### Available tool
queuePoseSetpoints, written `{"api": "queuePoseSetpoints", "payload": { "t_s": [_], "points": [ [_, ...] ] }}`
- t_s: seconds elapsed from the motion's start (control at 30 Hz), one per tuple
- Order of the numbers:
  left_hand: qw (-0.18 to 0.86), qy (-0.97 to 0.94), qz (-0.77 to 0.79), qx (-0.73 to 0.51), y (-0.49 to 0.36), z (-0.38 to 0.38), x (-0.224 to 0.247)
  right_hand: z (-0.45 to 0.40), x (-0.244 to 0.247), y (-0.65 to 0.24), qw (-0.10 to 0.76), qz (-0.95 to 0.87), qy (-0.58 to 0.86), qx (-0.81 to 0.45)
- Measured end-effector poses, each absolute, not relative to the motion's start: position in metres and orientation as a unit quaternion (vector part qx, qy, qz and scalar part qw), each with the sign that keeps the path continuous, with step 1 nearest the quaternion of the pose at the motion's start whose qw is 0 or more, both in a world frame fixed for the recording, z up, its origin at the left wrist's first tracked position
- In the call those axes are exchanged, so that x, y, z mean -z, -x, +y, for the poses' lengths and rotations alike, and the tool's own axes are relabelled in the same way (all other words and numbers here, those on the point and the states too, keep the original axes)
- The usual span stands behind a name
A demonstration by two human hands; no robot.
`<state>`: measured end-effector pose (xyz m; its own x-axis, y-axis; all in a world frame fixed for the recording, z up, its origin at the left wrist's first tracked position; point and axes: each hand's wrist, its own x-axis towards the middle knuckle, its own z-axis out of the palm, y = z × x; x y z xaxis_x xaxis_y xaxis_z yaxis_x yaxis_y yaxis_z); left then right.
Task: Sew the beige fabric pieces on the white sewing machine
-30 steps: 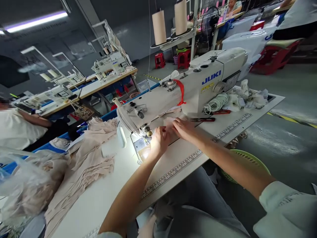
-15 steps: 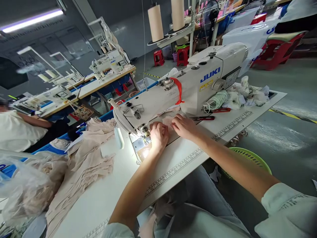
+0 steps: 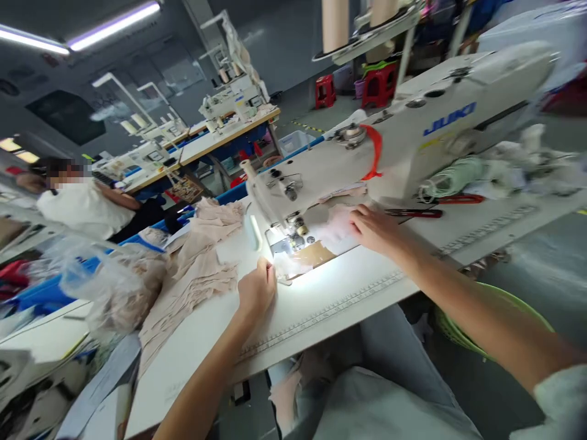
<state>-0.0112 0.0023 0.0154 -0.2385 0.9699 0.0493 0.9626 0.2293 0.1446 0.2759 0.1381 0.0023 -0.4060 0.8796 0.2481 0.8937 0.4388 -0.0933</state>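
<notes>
Cloth [image 3: 338, 231] is staying pinched in your right hand [image 3: 375, 230]; your left hand [image 3: 257, 286], fingertips together, is moving leftward, clearing the sewing area [image 3: 296, 242].

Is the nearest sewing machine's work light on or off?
On: bright white light falls on the needle plate near the left hand; its source is hidden.

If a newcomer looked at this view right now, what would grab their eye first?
Probably the large pale sewing machine across the white table, with a bright red strip draped over its arm. Next, the glare under its left end, between the left hand and the right hand, whose fingertips touch pale fabric. Then the layered beige pieces spread along the table's left side.
</notes>
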Motion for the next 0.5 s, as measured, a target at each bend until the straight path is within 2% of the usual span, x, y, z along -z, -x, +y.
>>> {"api": "queuePoseSetpoints", "payload": {
  "t_s": [0.07,0.17,0.33,0.5],
  "points": [
    [0.019,-0.597,0.801,-0.025,0.026,-0.006,-0.021,0.140,0.002,-0.278,0.152,-0.836,0.526,0.025],
    [0.021,-0.595,0.803,-0.037,0.051,-0.012,-0.028,0.143,0.007,-0.281,0.186,-0.829,0.528,0.015],
    [-0.082,-0.607,0.787,-0.075,0.110,-0.009,-0.044,0.145,0.008,-0.281,0.218,-0.791,0.571,0.014],
    [-0.043,-0.628,0.776,-0.036,0.150,0.000,-0.053,0.148,0.011,-0.281,0.218,-0.799,0.560,-0.017]
  ]
}}
